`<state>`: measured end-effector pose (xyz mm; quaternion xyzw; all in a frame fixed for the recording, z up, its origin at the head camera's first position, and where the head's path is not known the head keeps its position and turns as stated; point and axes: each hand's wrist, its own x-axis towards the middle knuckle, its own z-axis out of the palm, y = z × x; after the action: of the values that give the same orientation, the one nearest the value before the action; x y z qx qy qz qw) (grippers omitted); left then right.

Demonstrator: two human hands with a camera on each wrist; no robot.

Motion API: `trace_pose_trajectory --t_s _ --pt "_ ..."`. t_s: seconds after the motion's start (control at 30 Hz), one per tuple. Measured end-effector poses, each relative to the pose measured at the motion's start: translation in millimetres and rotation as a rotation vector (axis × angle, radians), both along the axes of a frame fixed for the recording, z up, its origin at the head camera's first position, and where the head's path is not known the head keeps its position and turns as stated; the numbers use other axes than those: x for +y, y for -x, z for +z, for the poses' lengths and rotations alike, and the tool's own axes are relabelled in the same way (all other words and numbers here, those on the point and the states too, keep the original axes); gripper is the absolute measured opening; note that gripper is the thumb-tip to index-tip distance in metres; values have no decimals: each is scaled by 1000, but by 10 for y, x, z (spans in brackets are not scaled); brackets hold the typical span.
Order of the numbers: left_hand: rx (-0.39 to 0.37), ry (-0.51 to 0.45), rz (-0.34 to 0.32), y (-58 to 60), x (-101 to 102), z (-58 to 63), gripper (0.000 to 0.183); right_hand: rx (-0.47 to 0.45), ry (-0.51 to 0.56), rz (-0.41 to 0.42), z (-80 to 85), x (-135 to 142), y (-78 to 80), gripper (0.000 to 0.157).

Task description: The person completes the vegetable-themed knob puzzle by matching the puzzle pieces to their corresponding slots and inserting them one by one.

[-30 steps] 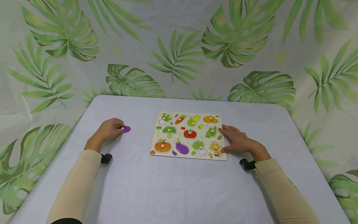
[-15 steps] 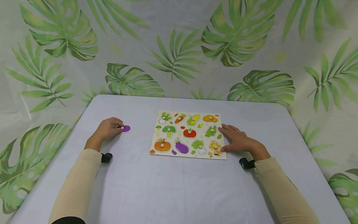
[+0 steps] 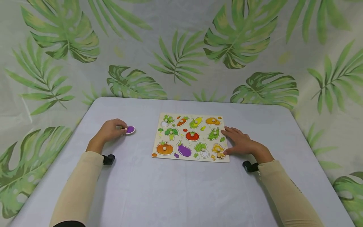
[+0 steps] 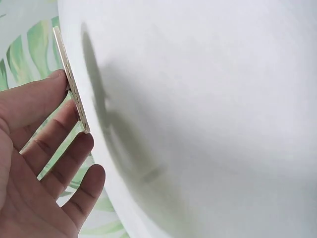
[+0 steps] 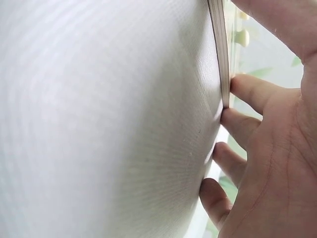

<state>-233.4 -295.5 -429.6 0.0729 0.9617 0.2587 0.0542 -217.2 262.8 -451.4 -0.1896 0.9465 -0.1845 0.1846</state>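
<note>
My left hand [image 3: 113, 130] pinches a purple eggplant puzzle piece [image 3: 130, 130] with a white rim, left of the board. In the left wrist view this wooden piece [image 4: 72, 84] appears edge-on, raised off the table with its shadow apart from it. A wooden vegetable peg puzzle board [image 3: 181, 160] lies flat at mid-table. Its purple eggplant picture [image 3: 184, 150] shows no knob, while most other vegetables carry one. My right hand [image 3: 240, 142] rests at the board's right edge with fingers spread; the right wrist view shows fingertips touching the board's edge [image 5: 222, 54].
A white cloth covers the table [image 3: 175, 192], whose far edge meets a leaf-print curtain [image 3: 181, 85]. Dark wrist cameras sit on both wrists, such as the left camera [image 3: 109, 159].
The eggplant piece has shifted slightly right and now looks tilted and lifted from the table in my left hand. My right hand and the board have stayed in place.
</note>
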Motion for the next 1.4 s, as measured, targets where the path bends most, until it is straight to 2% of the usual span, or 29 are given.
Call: trace_pose_trajectory --t_s 0.17,0.43,0.73,0.93,1.13,1.4 --pt "24 -21 -27 20 73 42 16 0 3 -2 -6 0 -2 102" --pt "38 -53 -65 -15 259 125 14 -5 6 -9 -2 -3 -11 101" --pt "61 -52 -136 -46 574 221 12 -4 4 -6 -8 -4 -20 100" --pt "59 -39 -219 -136 852 272 9 1 11 -3 12 -5 -16 100" --pt "56 -3 -340 -238 1101 225 10 -1 5 -9 5 -8 -13 100" --pt "48 49 -424 -332 1373 132 11 0 -1 -10 -3 -5 -13 101"
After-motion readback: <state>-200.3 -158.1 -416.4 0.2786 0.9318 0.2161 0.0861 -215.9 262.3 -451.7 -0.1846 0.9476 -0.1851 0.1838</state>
